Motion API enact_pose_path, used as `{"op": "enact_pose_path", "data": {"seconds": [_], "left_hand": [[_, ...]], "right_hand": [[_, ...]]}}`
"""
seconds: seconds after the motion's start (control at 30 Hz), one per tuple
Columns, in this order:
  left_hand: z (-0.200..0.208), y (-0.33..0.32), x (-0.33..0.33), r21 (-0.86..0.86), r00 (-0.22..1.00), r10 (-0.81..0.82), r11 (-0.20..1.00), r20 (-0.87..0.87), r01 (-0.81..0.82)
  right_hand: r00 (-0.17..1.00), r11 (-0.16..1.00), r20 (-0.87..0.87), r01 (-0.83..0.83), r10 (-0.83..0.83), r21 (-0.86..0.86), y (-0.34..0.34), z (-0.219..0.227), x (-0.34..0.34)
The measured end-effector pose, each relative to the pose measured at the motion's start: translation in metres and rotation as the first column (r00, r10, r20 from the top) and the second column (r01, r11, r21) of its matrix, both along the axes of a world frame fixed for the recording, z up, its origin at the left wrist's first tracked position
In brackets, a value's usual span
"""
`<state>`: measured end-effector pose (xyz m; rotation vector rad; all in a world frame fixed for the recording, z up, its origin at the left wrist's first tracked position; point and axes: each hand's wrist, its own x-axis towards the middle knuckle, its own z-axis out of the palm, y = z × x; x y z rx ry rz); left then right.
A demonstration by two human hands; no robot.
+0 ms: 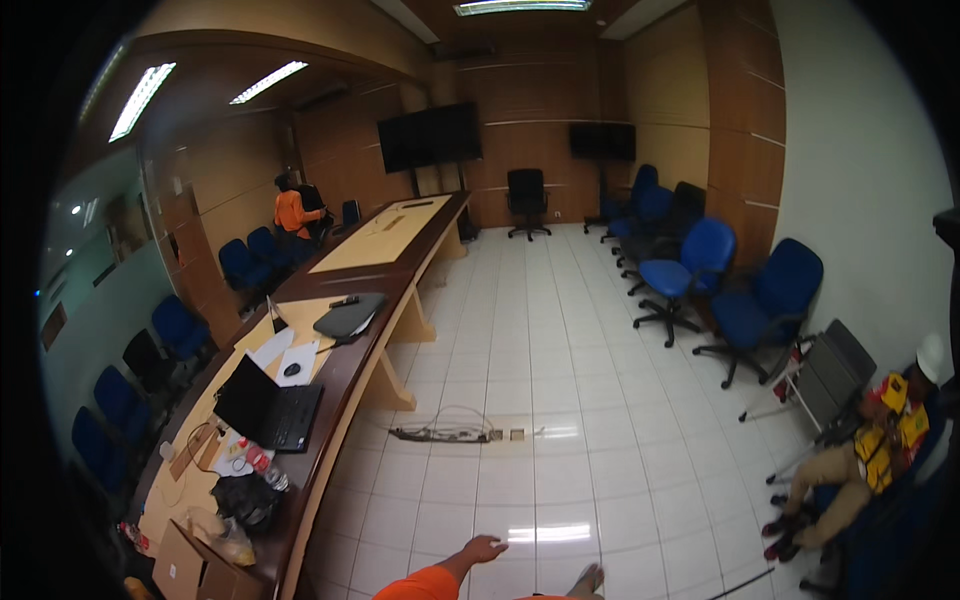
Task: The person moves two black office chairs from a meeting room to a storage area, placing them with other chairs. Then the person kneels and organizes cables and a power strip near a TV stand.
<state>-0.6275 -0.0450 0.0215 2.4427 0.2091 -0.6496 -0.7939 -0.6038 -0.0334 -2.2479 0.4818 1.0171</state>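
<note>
My left hand (485,548) reaches out over the white tiled floor from an orange sleeve (420,584). Its fingers are apart, and nothing shows in them. At the lower edge, my right hand (588,580) is partly in view, small and dim. Its fingers seem stretched out, with no object visible in them. Neither hand touches anything that I can see. Nearest to the left hand is the long wooden table's edge (345,420), well to its left. A cable and power strip (440,434) lie on the floor ahead.
The table bears a black laptop (270,408), a grey laptop sleeve (350,316), a bottle (264,465) and a cardboard box (190,565). Blue office chairs (690,262) line the right wall. A person in a yellow vest (875,455) sits at right; another in orange (296,210) stands far left.
</note>
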Motion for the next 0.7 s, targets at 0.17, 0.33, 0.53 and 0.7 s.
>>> {"op": "enact_pose_path", "data": {"seconds": [0.17,0.33,0.53,0.7], "left_hand": [[0.018,-0.017,0.078,-0.009,0.931,-0.057,0.998,-0.361,0.058],[0.007,-0.029,0.165,-0.093,0.910,0.294,0.938,-0.294,-0.333],[-0.069,-0.007,0.278,0.019,0.870,0.022,1.000,-0.492,-0.015],[-0.092,0.020,0.444,0.052,0.820,0.119,0.993,-0.560,-0.108]], "right_hand": [[0.996,0.996,0.030,-0.086,0.086,0.007,-0.065,-0.034,0.224],[0.865,0.987,0.479,0.110,-0.154,0.118,-0.090,-0.004,0.466],[0.862,0.961,0.433,0.197,-0.263,0.192,-0.059,0.073,0.701],[0.899,0.976,0.384,0.214,-0.212,0.038,-0.057,0.058,0.808]]}}
